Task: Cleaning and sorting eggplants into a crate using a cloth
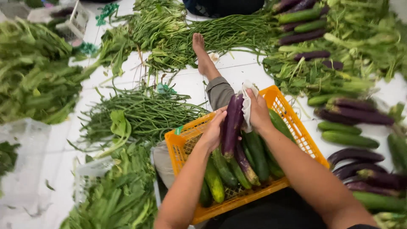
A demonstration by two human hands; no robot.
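I see my left hand (213, 132) wrapped around a purple eggplant (232, 125), holding it upright over the orange crate (296, 127). My right hand (257, 113) presses a white cloth (247, 104) against the eggplant's upper side, fingers closed on the cloth. Cucumbers (220, 171) and another eggplant lie in the crate beneath. Long beans (144, 114) lie on the floor just left of it.
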